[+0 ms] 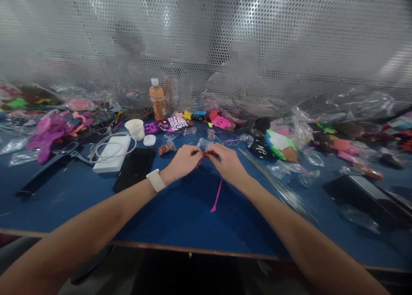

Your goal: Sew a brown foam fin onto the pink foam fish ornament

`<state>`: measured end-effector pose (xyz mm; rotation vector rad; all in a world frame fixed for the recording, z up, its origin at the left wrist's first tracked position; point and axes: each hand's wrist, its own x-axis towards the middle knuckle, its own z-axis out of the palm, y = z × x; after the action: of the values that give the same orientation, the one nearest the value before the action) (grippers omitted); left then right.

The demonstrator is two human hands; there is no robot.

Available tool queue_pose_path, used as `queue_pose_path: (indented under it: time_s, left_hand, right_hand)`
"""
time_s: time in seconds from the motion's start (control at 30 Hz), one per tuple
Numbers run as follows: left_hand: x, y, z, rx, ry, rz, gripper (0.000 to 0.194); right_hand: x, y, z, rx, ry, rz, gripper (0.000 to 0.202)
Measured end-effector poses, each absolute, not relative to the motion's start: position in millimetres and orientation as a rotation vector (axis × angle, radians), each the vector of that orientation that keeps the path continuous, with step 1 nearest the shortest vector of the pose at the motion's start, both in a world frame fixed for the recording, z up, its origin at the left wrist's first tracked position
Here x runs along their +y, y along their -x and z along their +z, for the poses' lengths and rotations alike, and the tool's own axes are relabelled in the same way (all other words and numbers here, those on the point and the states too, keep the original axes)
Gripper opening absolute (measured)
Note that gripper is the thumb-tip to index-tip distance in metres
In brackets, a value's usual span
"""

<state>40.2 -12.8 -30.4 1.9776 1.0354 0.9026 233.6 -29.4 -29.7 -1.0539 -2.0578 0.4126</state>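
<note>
Both hands meet over the middle of the blue table (180, 218), fingertips nearly touching. My left hand (185, 161), with a pale band on its wrist, is pinched closed on something too small to name. My right hand (225, 160) is also pinched, its thumb and fingers against the same spot; what they hold is hidden. Just beyond the fingertips lies a clear plastic bag (203, 143). Below my right hand a thin pink strip (217, 196) lies on the table. A small brown piece in clear wrap (166, 148) sits left of my left hand.
To the left are a black phone-like slab (135, 168), a white box with a cable (112, 154), a white cup (135, 130) and a purple plush (49, 134). An orange drink bottle (157, 100) stands behind. Thin clear rods (277, 183) and a green-edged colourful piece (282, 145) lie right.
</note>
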Motion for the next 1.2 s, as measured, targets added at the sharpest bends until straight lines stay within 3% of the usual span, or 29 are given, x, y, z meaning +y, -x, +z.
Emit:
queue_pose_path:
  time_s: [0.17,0.33,0.6,0.77,0.93,1.2]
  left_hand:
    - [-17.8,-42.6,-33.0,1.057,-2.22,1.087,0.027]
    - [-18.4,-42.5,-32.8,1.041,-2.268,1.097,0.025]
    - [-15.7,-42.7,-24.3,0.624,-1.277,0.833,0.038]
    - [-17.0,-39.8,-20.9,0.441,-1.049,0.765,0.038]
    - [-15.8,-37.6,-21.2,0.437,-1.2,0.799,0.035]
    - [-5.5,-31.1,-18.7,0.711,-2.01,0.942,0.041]
  right_hand:
    - [-32.5,-228.8,-30.2,-1.767,1.104,0.654,0.004]
    - [-32.1,-229.2,-33.7,-1.679,1.085,0.724,0.018]
    - [-34.2,-231.5,-30.6,-1.861,0.984,0.409,0.008]
    - [-36.3,-228.9,-27.7,-1.714,0.955,0.454,0.008]
    - [-35.1,-228.3,-24.2,-1.611,0.971,0.639,0.014]
    - [-35.8,-222.0,-24.9,-1.319,0.893,1.173,0.029]
